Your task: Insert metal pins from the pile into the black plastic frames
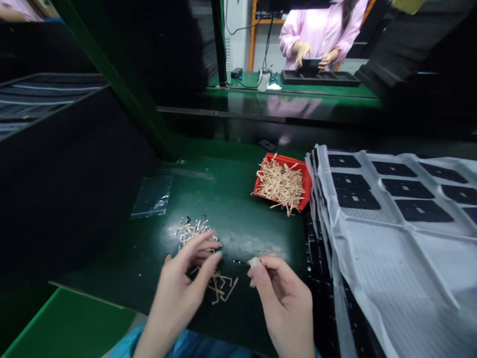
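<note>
My right hand (281, 296) pinches a small, thin dark strip (240, 262) with light spots between thumb and fingertips, its free end pointing left. My left hand (192, 271) hovers over a loose pile of small metallic strips (192, 227), thumb and fingers apart. A dark bit shows by its fingertips; whether the hand touches it is unclear. Below and right of that hand lie several bent tan strips (223, 288) on the green tabletop (231, 209). The left hand hides part of both groups.
A red bin (306, 186) heaped with tan strips (281, 183) stands beyond my hands. Stacked white trays (395, 253) with flat black plates (423, 210) are at right. A clear zip bag (152, 196) lies left. Across the bench, a person in pink (320, 37) handles a dark object.
</note>
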A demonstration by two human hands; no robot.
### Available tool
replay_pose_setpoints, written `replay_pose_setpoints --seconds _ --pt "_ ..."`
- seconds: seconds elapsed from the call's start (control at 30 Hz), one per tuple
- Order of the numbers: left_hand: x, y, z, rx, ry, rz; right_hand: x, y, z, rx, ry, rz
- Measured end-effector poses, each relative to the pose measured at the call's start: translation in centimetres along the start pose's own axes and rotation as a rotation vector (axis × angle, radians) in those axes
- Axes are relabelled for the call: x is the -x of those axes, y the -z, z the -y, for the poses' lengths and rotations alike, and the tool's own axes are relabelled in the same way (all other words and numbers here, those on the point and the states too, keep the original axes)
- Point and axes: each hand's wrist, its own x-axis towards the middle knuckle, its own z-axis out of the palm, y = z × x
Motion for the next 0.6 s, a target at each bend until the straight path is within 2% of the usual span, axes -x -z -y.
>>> replay_pose_setpoints --seconds 0.07,0.1,0.13,0.2,0.23,0.3,0.37,0.47,0.53,0.6 --pt "-1.6 1.0 -0.2 -0.067 -0.052 -0.046 0.0 0.3 -0.8 0.032 0.049 0.036" --pt "-2.7 1.1 -0.8 -0.096 -0.132 -0.034 0.0 0.3 -1.1 0.059 0.073 0.068" --pt "-4.0 0.7 -1.9 -0.120 -0.253 0.011 0.1 0.2 -1.3 0.088 0.094 0.102" --pt "-6.7 -1.5 -5.3 -0.178 -0.578 0.211 0.3 -0.3 -1.6 0.138 0.123 0.152" --pt "-7.9 -3.4 -7.5 -0.223 -0.752 0.346 0.4 -0.6 -1.6 0.151 0.133 0.166" --pt "-9.3 -8.4 -12.1 -0.479 -1.016 0.559 0.6 -1.2 -1.6 0.158 0.165 0.185" --pt "-9.1 -14.1 -16.1 -0.532 -1.153 0.684 0.8 -1.6 -1.7 0.161 0.196 0.185" --pt "-7.4 -21.4 -19.6 -0.536 -1.250 0.775 1.2 -1.8 -2.6 0.169 0.235 0.128" --pt "-6.6 -24.9 -20.5 -0.550 -1.241 0.769 1.5 -2.0 -3.3 0.175 0.259 0.074" --pt "-6.2 -27.4 -20.8 -0.545 -1.219 0.765 1.9 -2.3 -4.0 0.176 0.278 0.039"
